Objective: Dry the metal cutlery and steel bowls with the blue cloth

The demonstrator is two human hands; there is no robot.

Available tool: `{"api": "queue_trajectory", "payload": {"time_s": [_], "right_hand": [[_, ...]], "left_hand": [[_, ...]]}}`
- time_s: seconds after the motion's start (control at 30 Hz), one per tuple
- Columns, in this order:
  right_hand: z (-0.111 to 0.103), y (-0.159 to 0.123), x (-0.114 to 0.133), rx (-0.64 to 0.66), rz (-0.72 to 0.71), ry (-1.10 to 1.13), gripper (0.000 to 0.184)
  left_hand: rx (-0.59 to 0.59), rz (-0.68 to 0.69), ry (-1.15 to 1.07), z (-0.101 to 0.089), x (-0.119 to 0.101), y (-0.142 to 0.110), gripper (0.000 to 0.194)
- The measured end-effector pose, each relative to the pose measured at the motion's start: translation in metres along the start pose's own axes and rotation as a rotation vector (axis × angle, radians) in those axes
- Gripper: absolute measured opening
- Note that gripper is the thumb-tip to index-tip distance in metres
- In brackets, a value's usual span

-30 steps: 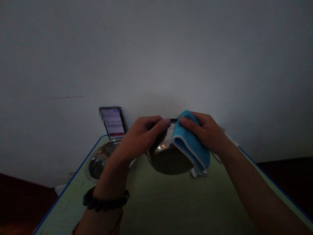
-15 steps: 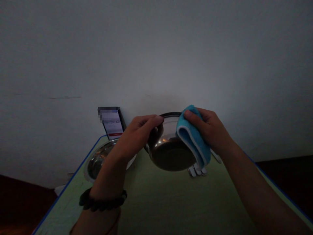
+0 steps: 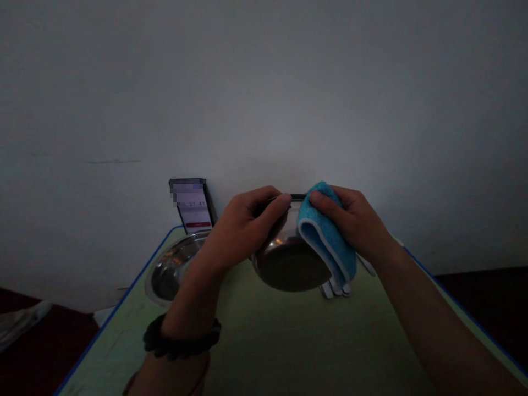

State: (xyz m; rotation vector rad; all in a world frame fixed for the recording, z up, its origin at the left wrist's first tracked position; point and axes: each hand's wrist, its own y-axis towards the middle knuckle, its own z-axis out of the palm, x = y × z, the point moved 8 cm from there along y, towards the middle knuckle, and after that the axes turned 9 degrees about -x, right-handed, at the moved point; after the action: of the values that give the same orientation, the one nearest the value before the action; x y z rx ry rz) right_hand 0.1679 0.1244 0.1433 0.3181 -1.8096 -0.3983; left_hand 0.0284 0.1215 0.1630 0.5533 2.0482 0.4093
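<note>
My left hand [image 3: 243, 231] grips the left rim of a steel bowl [image 3: 289, 264], held tilted above the table with its underside towards me. A folded blue cloth [image 3: 328, 239] is pressed against the bowl's right side by my right hand [image 3: 355, 223], whose fingers curl over the cloth's top edge. My left wrist carries a dark bead bracelet [image 3: 181, 341]. The inside of the bowl is hidden.
A second steel bowl [image 3: 173, 269] rests on the pale green table [image 3: 280, 341] at the left. A phone [image 3: 192, 204] with a lit screen leans against the white wall behind it. Several pale utensil ends [image 3: 336, 289] lie under the held bowl.
The bowl and both hands have dropped slightly and my left fingers have closed further over the rim. The cloth stays on the bowl's right side, shifted a little.
</note>
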Motion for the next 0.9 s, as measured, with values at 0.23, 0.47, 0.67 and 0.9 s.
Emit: {"api": "queue_trajectory", "payload": {"time_s": [0.23,0.47,0.67,0.9], "right_hand": [[0.002,0.001,0.004,0.012,-0.022,-0.005,0.033],[0.001,0.001,0.006,-0.002,-0.056,-0.064,0.033],[0.001,0.001,0.009,0.015,-0.083,-0.119,0.035],[0.002,0.001,0.008,0.016,-0.071,-0.061,0.034]], "left_hand": [[-0.014,-0.019,-0.029,0.001,0.004,0.000,0.033],[-0.035,-0.061,-0.063,0.002,0.009,0.000,0.033],[0.017,-0.038,0.007,0.005,0.008,0.000,0.036],[-0.024,-0.123,-0.138,0.003,0.012,-0.001,0.034]]}}
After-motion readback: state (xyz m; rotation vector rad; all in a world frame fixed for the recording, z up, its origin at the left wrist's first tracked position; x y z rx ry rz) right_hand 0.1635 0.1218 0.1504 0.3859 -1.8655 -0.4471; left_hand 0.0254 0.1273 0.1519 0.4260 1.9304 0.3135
